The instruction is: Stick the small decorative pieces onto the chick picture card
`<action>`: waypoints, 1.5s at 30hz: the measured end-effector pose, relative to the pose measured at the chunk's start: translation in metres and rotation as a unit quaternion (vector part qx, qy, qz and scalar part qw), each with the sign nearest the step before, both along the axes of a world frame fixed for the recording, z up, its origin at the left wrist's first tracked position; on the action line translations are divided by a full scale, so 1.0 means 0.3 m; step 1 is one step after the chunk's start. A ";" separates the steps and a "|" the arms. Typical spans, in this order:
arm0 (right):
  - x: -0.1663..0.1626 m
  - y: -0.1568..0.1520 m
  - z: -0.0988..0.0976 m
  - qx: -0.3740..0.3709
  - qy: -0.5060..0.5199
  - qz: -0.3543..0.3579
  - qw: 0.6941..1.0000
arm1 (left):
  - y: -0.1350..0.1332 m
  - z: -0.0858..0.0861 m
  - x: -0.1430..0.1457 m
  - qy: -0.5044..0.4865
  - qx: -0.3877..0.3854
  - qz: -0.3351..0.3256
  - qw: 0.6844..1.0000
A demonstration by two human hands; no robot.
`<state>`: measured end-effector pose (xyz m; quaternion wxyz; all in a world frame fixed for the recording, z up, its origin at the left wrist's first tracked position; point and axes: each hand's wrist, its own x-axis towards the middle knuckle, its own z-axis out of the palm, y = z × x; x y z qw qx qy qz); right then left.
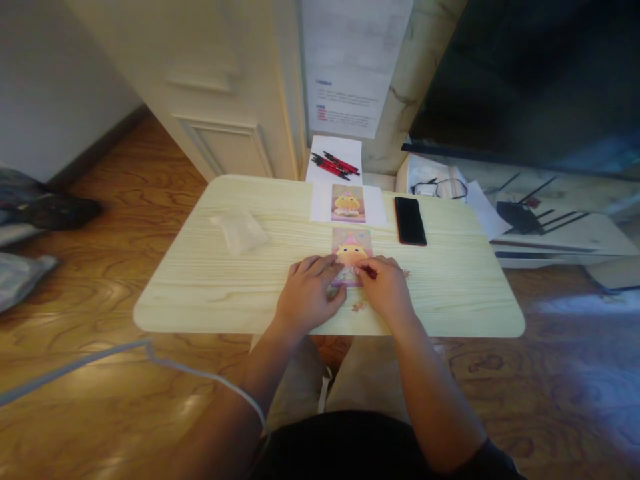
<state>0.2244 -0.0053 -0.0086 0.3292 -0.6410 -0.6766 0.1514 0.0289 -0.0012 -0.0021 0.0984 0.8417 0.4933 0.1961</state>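
Bits: small, orange-brown, lay on the table between the hands, toward the near edge.
Left hand: palm down, fingers spread, tips on the left part of the card.
Right hand: thumb and fingertips drawn narrow over the card's right part; could not tell whether they held a bit.
Card: lay flat between the hands, yellow figure showing.
Bag: clear, far left.
Phone: dark screen, far right.
Far card: similar figure, on a white sheet.
Pens: red and black, farthest, on paper.
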 end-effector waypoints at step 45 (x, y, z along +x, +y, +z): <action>0.040 0.021 0.035 -0.005 0.080 0.069 0.994 | -0.002 0.007 0.002 0.007 -0.007 -0.001 1.000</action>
